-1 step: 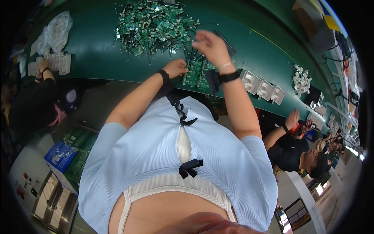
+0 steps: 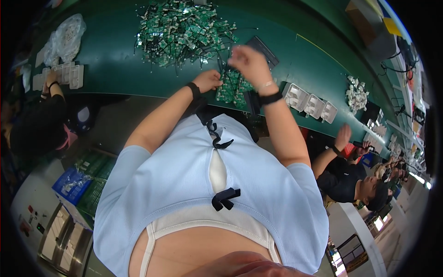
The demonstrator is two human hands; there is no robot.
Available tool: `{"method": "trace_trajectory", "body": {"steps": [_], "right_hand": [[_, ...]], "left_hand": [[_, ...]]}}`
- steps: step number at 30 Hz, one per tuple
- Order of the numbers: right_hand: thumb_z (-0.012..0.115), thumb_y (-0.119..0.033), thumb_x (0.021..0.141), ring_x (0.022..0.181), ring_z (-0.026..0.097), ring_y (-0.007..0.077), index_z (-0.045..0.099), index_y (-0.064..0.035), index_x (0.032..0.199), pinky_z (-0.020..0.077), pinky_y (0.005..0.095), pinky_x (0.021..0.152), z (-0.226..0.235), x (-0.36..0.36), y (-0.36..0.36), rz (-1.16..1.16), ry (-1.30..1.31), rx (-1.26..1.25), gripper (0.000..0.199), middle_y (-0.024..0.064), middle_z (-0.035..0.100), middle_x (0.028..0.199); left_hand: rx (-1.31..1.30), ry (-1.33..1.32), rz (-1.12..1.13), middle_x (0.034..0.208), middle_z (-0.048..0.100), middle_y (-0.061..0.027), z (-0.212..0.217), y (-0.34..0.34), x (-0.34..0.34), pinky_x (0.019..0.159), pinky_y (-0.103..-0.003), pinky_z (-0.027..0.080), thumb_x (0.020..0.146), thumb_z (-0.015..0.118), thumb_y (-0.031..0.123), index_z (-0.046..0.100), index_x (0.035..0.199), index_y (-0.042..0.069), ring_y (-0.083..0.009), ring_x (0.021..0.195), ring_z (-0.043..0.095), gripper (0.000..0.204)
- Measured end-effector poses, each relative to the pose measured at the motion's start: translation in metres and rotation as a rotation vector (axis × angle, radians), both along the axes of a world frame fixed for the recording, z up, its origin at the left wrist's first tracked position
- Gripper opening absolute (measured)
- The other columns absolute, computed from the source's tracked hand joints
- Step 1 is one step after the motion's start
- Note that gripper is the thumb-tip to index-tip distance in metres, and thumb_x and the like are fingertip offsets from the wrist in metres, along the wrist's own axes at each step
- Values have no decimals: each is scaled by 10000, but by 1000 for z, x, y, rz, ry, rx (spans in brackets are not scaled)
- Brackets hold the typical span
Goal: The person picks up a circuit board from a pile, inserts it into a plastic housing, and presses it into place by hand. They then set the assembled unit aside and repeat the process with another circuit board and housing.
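My left hand [image 2: 208, 81] rests at the left edge of a small batch of green circuit boards [image 2: 226, 94] near the table's front edge. Its fingers are bent together in a pinch, and what lies between them is hidden. My right hand [image 2: 250, 64] hovers over the far right part of that batch, its curled fingers smeared by motion, so I cannot tell if it holds anything. Farther off lies a large heap of green circuit boards with black wires [image 2: 182, 34]. Just beyond my right hand is a flat black bar [image 2: 263, 50] on the table.
White compartment trays [image 2: 315, 106] stand right of my right forearm on the green table [image 2: 115, 51]. Small white parts [image 2: 357, 94] lie farther right. Clear bags [image 2: 69, 37] are at the left. One person [image 2: 39, 115] works at the left, another [image 2: 346, 177] at the right.
My right hand has come slightly nearer to me, showing more of the black bar. My left hand stays in place. The right-hand person's raised hand has moved a little left.
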State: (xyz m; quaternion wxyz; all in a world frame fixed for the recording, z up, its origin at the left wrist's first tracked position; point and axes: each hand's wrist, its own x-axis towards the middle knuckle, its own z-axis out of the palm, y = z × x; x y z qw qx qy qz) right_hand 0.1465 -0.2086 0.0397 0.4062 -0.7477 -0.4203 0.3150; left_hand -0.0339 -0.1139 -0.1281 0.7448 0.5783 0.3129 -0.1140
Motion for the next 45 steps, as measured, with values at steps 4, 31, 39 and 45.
{"method": "trace_trajectory", "body": {"steps": [4, 31, 39, 45], "right_hand": [[790, -196, 745, 886, 646, 326, 672, -58, 981, 540, 415, 753, -51, -30, -85, 219, -311, -299, 298, 105, 653, 937], [647, 53, 841, 1049, 642, 254, 622, 10, 1103, 538, 335, 900, -23, -61, -144, -287, -274, 163, 267, 129, 622, 1203], [748, -76, 855, 687, 614, 140, 644, -63, 1027, 534, 284, 648, -157, -134, -324, -1636, 672, -4, 202, 33, 648, 833], [735, -166, 875, 569, 572, 163, 652, -70, 1008, 501, 323, 536, -283, -224, -396, -1828, 1225, 103, 184, 44, 633, 737]], "left_hand": [[-162, -20, 38, 977, 670, -76, -2, 2, 1, 785, -335, 565, 947, 659, 123, 552, 1104, 36, -182, 880, 662, 209], [-347, -206, 101, 1159, 589, -79, 33, 32, -5, 938, -387, 518, 1016, 538, 96, 477, 1203, 71, -196, 1109, 594, 198], [-582, -286, -16, 1371, 533, -120, 58, 57, -9, 1062, -416, 443, 1024, 486, 81, 389, 1429, 29, -242, 1262, 531, 419], [-604, -225, -153, 1470, 459, -139, 78, 43, -1, 1135, -420, 371, 1024, 457, 62, 324, 1486, 12, -260, 1340, 471, 483]]}}
